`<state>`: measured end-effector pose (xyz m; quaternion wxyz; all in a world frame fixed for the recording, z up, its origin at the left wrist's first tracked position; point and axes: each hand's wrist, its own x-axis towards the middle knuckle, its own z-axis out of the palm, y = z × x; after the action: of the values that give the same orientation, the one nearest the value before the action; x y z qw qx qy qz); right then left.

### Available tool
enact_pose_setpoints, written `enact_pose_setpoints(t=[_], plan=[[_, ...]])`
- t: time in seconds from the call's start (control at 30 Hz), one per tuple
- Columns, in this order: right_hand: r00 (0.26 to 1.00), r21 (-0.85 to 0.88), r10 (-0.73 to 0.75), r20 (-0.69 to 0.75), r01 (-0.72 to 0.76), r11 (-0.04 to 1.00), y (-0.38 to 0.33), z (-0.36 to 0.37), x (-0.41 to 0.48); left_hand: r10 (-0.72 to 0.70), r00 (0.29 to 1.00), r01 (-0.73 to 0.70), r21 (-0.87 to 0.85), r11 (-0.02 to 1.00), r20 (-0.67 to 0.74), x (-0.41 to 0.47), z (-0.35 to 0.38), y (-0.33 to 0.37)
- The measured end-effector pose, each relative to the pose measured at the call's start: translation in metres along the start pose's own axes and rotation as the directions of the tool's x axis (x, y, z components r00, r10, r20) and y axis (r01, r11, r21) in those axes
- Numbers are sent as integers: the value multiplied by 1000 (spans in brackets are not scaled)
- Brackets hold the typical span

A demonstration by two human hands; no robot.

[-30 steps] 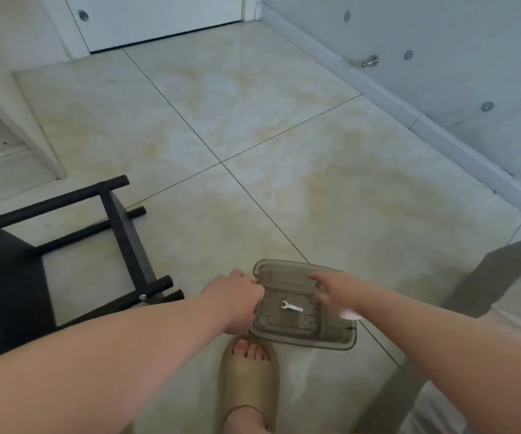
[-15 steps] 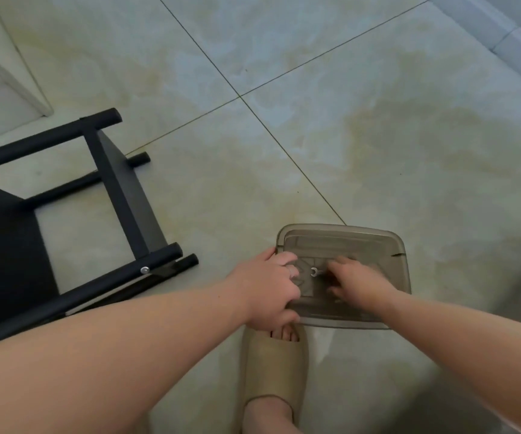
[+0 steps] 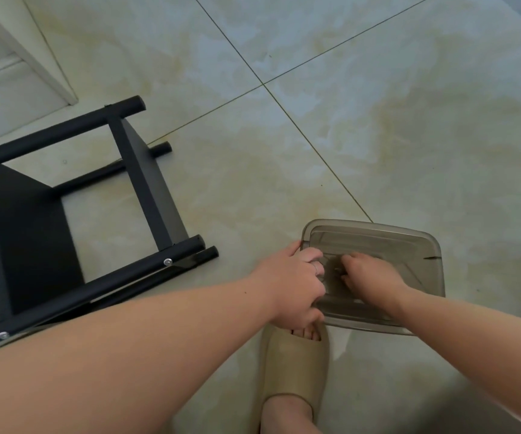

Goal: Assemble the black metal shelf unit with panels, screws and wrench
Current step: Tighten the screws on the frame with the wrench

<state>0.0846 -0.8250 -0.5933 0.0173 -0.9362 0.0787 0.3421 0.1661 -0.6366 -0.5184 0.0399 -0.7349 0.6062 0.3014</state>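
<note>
The black metal shelf unit [image 3: 146, 183] lies on its side on the tiled floor at the left, with silver screws [image 3: 167, 262] showing in its near rail. A smoky clear plastic tray [image 3: 409, 236] sits on the floor to its right. My left hand [image 3: 293, 289] grips the tray's left rim, fingers curled over the edge. My right hand [image 3: 369, 277] reaches into the tray, fingers curled down over the small silver wrench [image 3: 336, 270]. Only a tip of the wrench shows beside my fingertips.
My foot in a tan slipper [image 3: 293, 368] stands just below the tray, toes under my left hand. A white cabinet base [image 3: 33, 48] stands at the upper left. Pale tiled floor [image 3: 378, 120] stretches beyond the tray.
My head tilted down and closer. My right hand moved from above the tray's right side down onto the wrench, and its fingers curled. My left hand stayed on the tray's rim.
</note>
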Motion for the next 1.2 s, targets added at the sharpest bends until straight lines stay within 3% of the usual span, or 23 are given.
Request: enact_pose_setpoints(t=[0.2, 0.33, 0.43, 0.57, 0.67, 0.83, 0.97, 1.2], plan=[[998, 22, 57, 41, -58, 998, -5, -19, -4, -1, 1000, 3, 55, 998, -25, -3, 2, 1], [987, 327, 159, -3, -149, 933, -10, -64, -12, -51, 989, 56, 34, 998, -136, -22, -6, -2], [988, 456, 147, -40, -113, 883, -21, -106, -26, -224, 966, 214, -88, 973, -131, -57, -34, -10], [976, 621, 135, -170, 0, 783, -50, -170, -63, -531, 845, 477, -362, 801, -62, -121, -75, -24], [953, 712, 128, -275, 113, 693, -81, -212, -103, -684, 725, 555, -519, 650, -80, -176, -94, -25], [934, 852, 131, -332, 238, 466, -142, -257, -171, -749, 649, 415, -764, 495, -133, -255, -116, 5], [930, 882, 112, -350, 287, 374, -188, -272, -217, -782, 591, 261, -870, 417, -197, -301, -122, 29], [932, 920, 77, -354, 332, 210, -238, -282, -261, -744, 610, 131, -890, 436, -274, -350, -125, 54]])
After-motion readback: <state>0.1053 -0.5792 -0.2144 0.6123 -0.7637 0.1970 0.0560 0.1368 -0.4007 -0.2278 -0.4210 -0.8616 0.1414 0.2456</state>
